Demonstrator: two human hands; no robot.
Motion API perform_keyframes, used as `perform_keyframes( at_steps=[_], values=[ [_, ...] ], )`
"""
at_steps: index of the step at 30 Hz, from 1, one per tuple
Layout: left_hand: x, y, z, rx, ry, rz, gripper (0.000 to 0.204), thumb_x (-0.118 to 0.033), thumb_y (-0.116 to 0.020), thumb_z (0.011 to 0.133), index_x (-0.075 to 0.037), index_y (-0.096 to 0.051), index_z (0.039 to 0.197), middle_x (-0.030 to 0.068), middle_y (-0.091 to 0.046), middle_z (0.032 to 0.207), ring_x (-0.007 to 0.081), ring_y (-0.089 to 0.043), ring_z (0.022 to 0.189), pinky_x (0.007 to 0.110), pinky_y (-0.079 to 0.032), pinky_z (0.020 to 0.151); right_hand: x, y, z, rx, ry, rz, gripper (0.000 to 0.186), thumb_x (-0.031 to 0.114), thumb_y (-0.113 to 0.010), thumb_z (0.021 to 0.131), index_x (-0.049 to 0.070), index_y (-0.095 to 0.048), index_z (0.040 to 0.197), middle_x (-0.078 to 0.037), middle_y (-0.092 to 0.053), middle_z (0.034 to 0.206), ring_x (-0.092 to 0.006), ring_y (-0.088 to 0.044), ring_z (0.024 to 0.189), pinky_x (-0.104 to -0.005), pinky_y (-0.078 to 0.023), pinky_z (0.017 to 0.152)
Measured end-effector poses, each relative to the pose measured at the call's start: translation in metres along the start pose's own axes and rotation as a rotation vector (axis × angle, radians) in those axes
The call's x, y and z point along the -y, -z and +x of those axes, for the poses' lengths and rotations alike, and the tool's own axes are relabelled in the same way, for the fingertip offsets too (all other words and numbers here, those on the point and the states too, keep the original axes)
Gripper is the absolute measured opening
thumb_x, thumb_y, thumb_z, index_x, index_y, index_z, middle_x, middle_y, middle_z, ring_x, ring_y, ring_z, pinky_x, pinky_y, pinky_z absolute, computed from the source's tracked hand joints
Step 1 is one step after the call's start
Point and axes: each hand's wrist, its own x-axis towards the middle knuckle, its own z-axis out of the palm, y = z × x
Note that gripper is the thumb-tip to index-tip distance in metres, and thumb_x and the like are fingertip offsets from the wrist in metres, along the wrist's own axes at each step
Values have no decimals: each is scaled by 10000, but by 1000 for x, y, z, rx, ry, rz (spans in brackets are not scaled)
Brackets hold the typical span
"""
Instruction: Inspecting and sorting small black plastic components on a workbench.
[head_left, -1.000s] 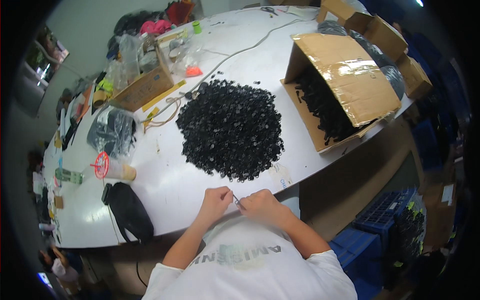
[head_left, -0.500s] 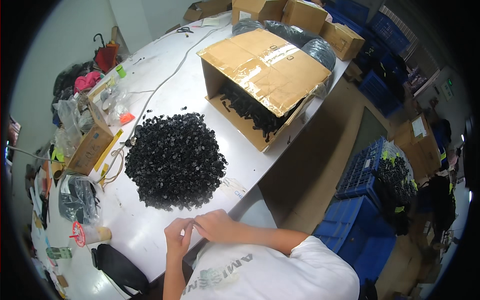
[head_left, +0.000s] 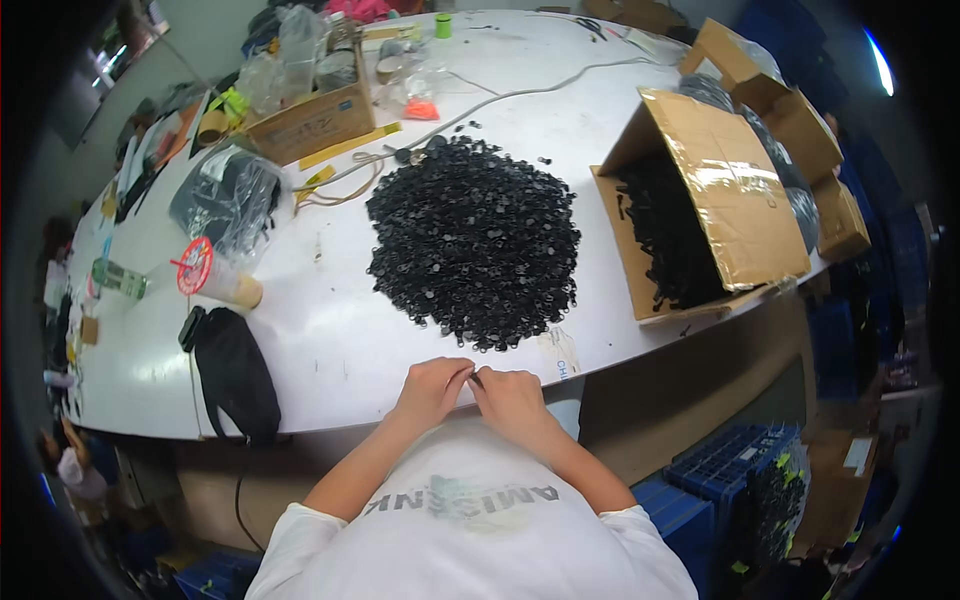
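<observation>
Close to the table's front edge, my left hand (head_left: 430,391) and my right hand (head_left: 510,399) meet, their fingers pinched together. Between the fingertips shows a small black piece (head_left: 476,378), mostly hidden, so its exact kind is unclear. Just beyond my hands lies a big heap of small black parts (head_left: 470,240), many with a round end and a little hole. To its right, a cardboard box (head_left: 735,190) rests on its side, its opening facing the heap. Black stick-like pieces (head_left: 665,235) fill it.
On the left of the white table (head_left: 330,350) are a black pouch (head_left: 238,375), a lidded drink cup (head_left: 225,278) and a plastic-wrapped bundle (head_left: 230,195). Farther back stand a carton of odds and ends (head_left: 315,125) and a cable (head_left: 540,90). Blue crates (head_left: 735,455) sit low right.
My view has swung round, so the heap and box appear farther right and the table edge runs more level. My hands stay pinched together at the edge.
</observation>
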Motion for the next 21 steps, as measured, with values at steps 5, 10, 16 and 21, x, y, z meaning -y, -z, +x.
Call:
perform_keyframes(
  at_steps=[5,10,16,21],
  values=[
    [6,10,6,42,355,-364,42,-19,-642,861,15,-649,887,61,-644,793,112,-602,720,241,-481,666,-1,-1,0,-125,22,81,169,188,-592,880,28,-599,825,-132,-627,659,-338,-614,571,-454,-471,546],
    [-1,12,0,176,494,-1067,41,-11,-674,842,10,-645,861,55,-590,900,133,-554,840,274,-445,792,3,2,-2,-201,78,181,188,203,-662,793,48,-601,707,-122,-588,598,-315,-605,555,-418,-452,511],
    [-8,3,-6,29,194,-706,120,-9,-742,770,-2,-651,848,59,-588,860,135,-541,789,273,-437,737,3,9,1,-223,134,138,193,208,-690,743,64,-579,678,-100,-581,569,-292,-598,519,-403,-457,483],
    [-21,9,7,16,78,-518,135,5,-761,722,-24,-663,811,54,-571,807,154,-536,760,274,-428,695,1,4,1,-301,143,219,160,189,-701,734,58,-615,700,-110,-584,560,-286,-592,501,-391,-446,467]
  ],
)
